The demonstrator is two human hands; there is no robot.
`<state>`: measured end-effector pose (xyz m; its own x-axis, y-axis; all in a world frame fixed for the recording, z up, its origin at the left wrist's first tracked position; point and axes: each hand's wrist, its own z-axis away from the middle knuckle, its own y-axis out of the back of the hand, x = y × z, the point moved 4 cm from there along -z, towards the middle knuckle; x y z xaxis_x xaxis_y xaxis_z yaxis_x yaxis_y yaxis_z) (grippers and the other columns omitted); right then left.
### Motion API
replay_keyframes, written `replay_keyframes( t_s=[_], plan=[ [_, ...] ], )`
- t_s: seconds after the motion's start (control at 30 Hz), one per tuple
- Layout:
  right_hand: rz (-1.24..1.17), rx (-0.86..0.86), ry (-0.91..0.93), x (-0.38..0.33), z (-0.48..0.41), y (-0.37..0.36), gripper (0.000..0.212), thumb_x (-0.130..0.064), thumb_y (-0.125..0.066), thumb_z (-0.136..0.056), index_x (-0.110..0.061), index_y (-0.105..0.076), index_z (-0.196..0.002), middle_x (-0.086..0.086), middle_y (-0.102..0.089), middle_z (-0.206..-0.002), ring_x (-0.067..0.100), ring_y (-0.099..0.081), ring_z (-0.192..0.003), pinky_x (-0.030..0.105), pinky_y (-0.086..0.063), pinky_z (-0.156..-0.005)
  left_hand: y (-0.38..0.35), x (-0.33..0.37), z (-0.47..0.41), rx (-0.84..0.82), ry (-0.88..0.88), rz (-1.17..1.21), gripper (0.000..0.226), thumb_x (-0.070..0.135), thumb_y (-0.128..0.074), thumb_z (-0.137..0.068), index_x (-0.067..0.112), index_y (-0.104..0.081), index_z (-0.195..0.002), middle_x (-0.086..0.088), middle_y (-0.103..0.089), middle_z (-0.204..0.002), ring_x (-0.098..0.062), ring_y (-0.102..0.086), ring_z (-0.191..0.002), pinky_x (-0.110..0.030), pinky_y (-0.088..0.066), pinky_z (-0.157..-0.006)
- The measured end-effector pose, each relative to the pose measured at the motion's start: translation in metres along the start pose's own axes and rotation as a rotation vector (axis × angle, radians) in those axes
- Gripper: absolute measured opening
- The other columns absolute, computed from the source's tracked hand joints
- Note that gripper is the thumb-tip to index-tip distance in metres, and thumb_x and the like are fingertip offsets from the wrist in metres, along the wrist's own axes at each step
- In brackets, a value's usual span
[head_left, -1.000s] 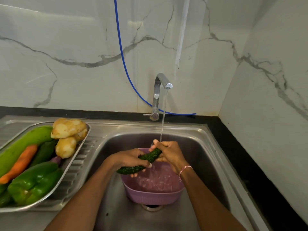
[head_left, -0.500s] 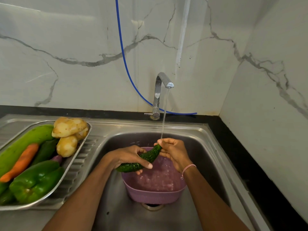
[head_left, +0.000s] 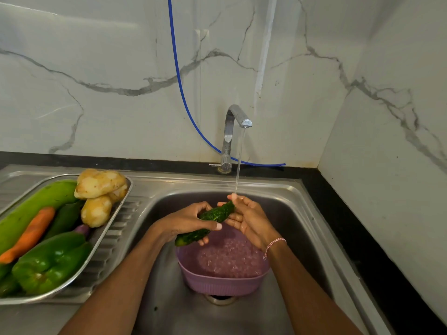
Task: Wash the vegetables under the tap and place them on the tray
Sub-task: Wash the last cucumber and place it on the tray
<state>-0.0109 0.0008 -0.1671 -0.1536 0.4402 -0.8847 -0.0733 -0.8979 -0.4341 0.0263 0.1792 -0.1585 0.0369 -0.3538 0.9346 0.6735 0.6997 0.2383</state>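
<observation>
Cucumber [head_left: 208, 222], dark green and tilted, over a purple basket [head_left: 217, 284] in the sink [head_left: 302, 226]. I see the left hand [head_left: 186, 221] wrapped round its lower half and the right hand [head_left: 249, 218] cupping its upper tip between thumb and fingers. Left, the tray [head_left: 113, 228] carries a green pepper [head_left: 50, 262], a carrot [head_left: 31, 234] and potatoes [head_left: 99, 183]. Behind, the tap [head_left: 233, 131] runs onto the right fingertips.

place: home kitchen | evidence: steel sink [head_left: 321, 228], running tap [head_left: 232, 126], marble-look wall tiles [head_left: 96, 68], tray [head_left: 116, 221] of vegetables
</observation>
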Motion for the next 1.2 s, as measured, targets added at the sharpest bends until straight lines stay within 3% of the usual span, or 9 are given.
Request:
replay_keyframes(
  t_s=[0.13, 0.27, 0.37, 0.47, 0.63, 0.77, 0.9, 1.03, 1.2],
  plan=[
    [0.088, 0.001, 0.037, 0.000, 0.001, 0.000, 0.058, 0.007, -0.082, -0.083, -0.013, -0.060, -0.133, 0.021, -0.073, -0.119, 0.027, -0.076, -0.104, 0.032, -0.064, -0.083, -0.002, 0.001, -0.001, 0.017, -0.005, 0.014, 0.043, 0.030, -0.075, -0.094, 0.003, -0.058, -0.122, -0.011, -0.074, -0.099, -0.026, -0.073, -0.082, -0.041, -0.063, -0.071],
    [0.162, 0.044, 0.060, -0.003, 0.004, 0.005, 0.032, 0.006, -0.082, -0.082, -0.003, -0.072, -0.111, 0.019, -0.076, -0.106, 0.026, -0.077, -0.097, 0.030, -0.064, -0.079, -0.004, 0.003, 0.001, -0.024, -0.004, -0.017, 0.034, 0.031, -0.068, -0.099, 0.005, -0.064, -0.120, -0.008, -0.074, -0.100, -0.019, -0.070, -0.084, -0.034, -0.060, -0.070],
    [0.127, 0.035, 0.078, -0.005, 0.002, 0.007, 0.024, 0.004, -0.079, -0.085, -0.001, -0.075, -0.108, 0.021, -0.077, -0.106, 0.027, -0.078, -0.097, 0.032, -0.065, -0.079, -0.003, 0.004, 0.000, 0.002, -0.012, -0.030, 0.022, 0.026, -0.061, -0.103, 0.010, -0.065, -0.117, -0.006, -0.073, -0.095, -0.018, -0.067, -0.077, -0.033, -0.057, -0.065],
    [0.086, 0.021, 0.075, -0.006, 0.002, 0.007, 0.019, -0.001, -0.075, -0.091, 0.001, -0.075, -0.110, 0.024, -0.077, -0.110, 0.031, -0.077, -0.099, 0.035, -0.066, -0.083, -0.003, 0.007, 0.001, 0.032, -0.033, -0.004, 0.024, 0.024, -0.057, -0.104, 0.007, -0.065, -0.119, -0.007, -0.069, -0.088, -0.017, -0.062, -0.068, -0.029, -0.052, -0.055],
    [0.057, 0.021, 0.058, -0.007, 0.002, 0.006, 0.023, -0.009, -0.060, -0.104, 0.004, -0.073, -0.117, 0.025, -0.076, -0.113, 0.034, -0.078, -0.100, 0.033, -0.065, -0.082, -0.004, 0.008, 0.004, -0.013, -0.028, 0.015, 0.045, 0.026, -0.086, -0.084, 0.008, -0.064, -0.119, -0.009, -0.068, -0.088, -0.016, -0.063, -0.067, -0.027, -0.053, -0.054],
    [0.030, 0.035, 0.050, -0.005, -0.001, 0.007, 0.025, -0.009, -0.056, -0.107, 0.004, -0.070, -0.123, 0.025, -0.075, -0.119, 0.036, -0.075, -0.110, 0.036, -0.065, -0.089, -0.001, 0.004, 0.000, 0.110, 0.008, 0.070, 0.057, 0.015, -0.088, -0.080, 0.008, -0.050, -0.121, -0.012, -0.070, -0.095, -0.020, -0.068, -0.073, -0.032, -0.057, -0.058],
    [-0.007, 0.052, 0.056, -0.008, 0.000, 0.009, 0.023, -0.004, -0.065, -0.101, 0.006, -0.070, -0.122, 0.023, -0.076, -0.118, 0.033, -0.076, -0.107, 0.034, -0.065, -0.088, 0.002, 0.007, -0.001, 0.159, -0.031, 0.054, 0.043, 0.029, -0.080, -0.089, 0.009, -0.056, -0.119, -0.012, -0.073, -0.098, -0.020, -0.071, -0.077, -0.036, -0.062, -0.065],
    [0.042, 0.157, 0.047, -0.006, -0.001, 0.015, 0.009, -0.004, -0.071, -0.097, 0.004, -0.070, -0.099, 0.021, -0.077, -0.104, 0.028, -0.078, -0.091, 0.028, -0.065, -0.075, 0.001, 0.010, 0.001, 0.137, -0.061, -0.121, 0.033, 0.045, -0.067, -0.096, 0.019, -0.067, -0.117, -0.005, -0.078, -0.100, -0.018, -0.069, -0.077, -0.036, -0.059, -0.066],
    [0.173, 0.204, 0.010, 0.003, -0.006, 0.019, 0.015, -0.010, -0.075, -0.096, 0.000, -0.064, -0.095, 0.023, -0.073, -0.102, 0.028, -0.077, -0.093, 0.029, -0.065, -0.071, 0.003, 0.007, 0.000, 0.145, -0.045, -0.246, 0.044, 0.059, -0.078, -0.082, 0.018, -0.076, -0.097, -0.006, -0.079, -0.086, -0.033, -0.073, -0.074, -0.044, -0.060, -0.071]
  ],
)
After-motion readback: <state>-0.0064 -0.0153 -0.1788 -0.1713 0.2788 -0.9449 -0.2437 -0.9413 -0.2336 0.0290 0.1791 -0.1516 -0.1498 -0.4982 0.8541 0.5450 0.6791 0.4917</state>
